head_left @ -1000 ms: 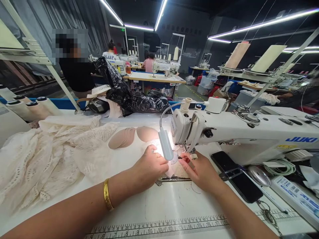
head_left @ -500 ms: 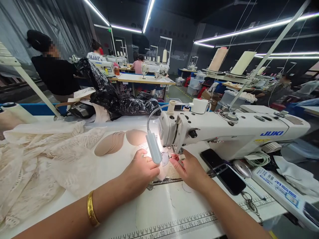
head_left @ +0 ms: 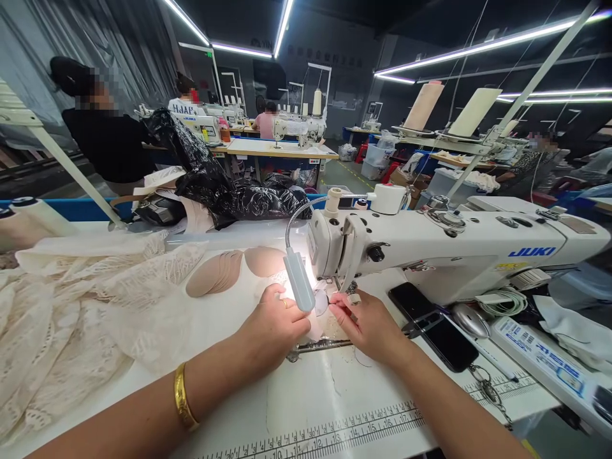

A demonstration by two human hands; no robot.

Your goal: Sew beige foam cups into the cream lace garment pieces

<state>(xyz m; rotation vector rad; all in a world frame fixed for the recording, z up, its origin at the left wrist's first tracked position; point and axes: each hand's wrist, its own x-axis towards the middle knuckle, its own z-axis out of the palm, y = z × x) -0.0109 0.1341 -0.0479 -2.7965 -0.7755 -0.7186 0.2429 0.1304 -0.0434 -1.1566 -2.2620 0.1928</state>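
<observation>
In the head view a white sewing machine (head_left: 430,236) stands at the right, its needle area partly hidden by a grey lamp (head_left: 299,284). My left hand (head_left: 277,325) is closed, fingers curled down on a small pale pink fabric piece (head_left: 315,329) to the left of the needle area. My right hand (head_left: 370,326) sits close to the presser foot area, thumb and forefinger pinched together. What lies between those fingertips is too small to make out. A rounded greyish piece (head_left: 321,302) shows between the hands.
Beige cup-shaped pieces (head_left: 217,273) are stacked behind my left hand. Cream lace fabric (head_left: 86,306) covers the table's left side. Right of my right hand lie a black phone (head_left: 447,341), a mouse (head_left: 471,320) and a long white box (head_left: 542,357). Co-workers sit farther back.
The view has shifted slightly, so the machine and table appear a little farther right. Both hands keep nearly the same pose and place at the machine.
</observation>
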